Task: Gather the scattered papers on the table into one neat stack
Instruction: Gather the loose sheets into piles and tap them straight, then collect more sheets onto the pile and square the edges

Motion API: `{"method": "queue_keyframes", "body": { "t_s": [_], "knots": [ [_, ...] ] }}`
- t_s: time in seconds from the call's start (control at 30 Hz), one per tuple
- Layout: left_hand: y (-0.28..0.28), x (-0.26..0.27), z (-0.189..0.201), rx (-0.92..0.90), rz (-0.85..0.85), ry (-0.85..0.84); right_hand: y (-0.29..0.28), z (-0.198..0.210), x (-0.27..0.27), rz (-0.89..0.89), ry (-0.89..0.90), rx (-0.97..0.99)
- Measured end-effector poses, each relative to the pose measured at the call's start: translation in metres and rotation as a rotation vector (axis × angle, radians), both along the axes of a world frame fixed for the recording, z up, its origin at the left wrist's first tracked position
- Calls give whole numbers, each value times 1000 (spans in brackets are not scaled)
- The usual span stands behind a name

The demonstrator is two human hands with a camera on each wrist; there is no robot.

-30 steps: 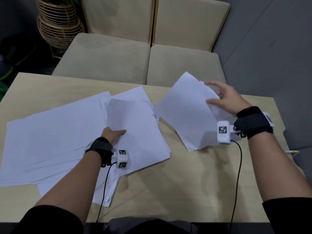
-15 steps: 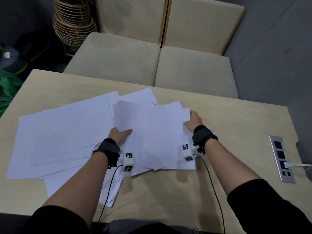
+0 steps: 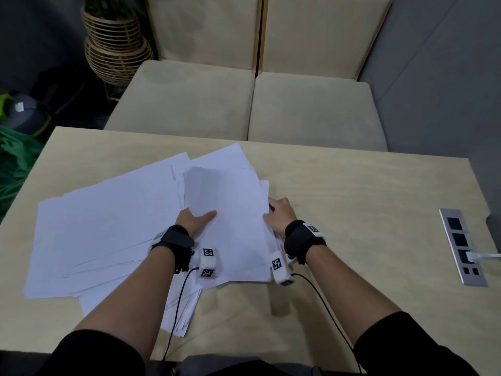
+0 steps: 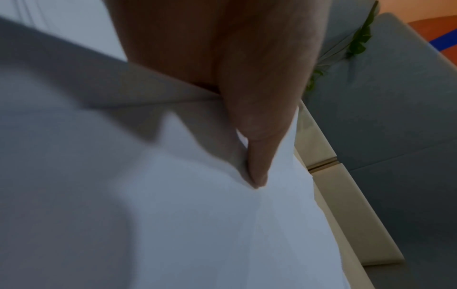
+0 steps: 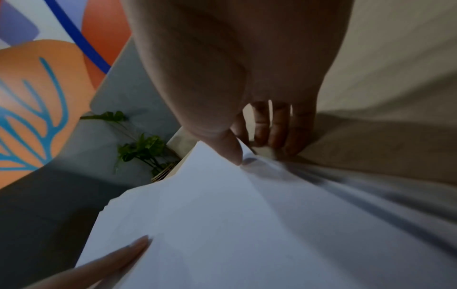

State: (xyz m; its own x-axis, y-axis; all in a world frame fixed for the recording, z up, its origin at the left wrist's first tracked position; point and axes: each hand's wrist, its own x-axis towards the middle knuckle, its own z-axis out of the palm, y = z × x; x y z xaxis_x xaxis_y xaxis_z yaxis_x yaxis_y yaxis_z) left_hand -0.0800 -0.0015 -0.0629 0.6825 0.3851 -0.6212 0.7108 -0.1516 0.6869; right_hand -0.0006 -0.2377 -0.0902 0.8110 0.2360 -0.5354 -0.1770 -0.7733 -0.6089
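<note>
The left hand (image 3: 193, 220) pinched the left edge of the top sheets (image 3: 227, 213) — thumb on top, fingers tucked beneath. The right hand (image 3: 279, 214) clasped the right edge of the same bundle, thumb on the paper and fingers curled down behind it. That bundle lay near the middle of the table (image 3: 366, 213); the other papers (image 3: 108, 226) fanned out toward nine o'clock. The wicker basket (image 3: 115, 47) at eleven o'clock held a plant.
</note>
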Motion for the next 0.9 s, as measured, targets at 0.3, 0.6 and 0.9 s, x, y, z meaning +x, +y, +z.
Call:
{"method": "queue_keyframes", "body": {
  "t_s": [0.3, 0.6, 0.9],
  "knots": [
    [2, -2, -8, -72, -29, 40, 2, 7, -11, -108, 48, 104],
    [-15, -7, 16, -228, -23, -222, -15, 29, -6, -382, 159, 483],
    [14, -2, 72, -210, -40, -451, 23, 81, -15, -388, -1, 640]
  ]
}}
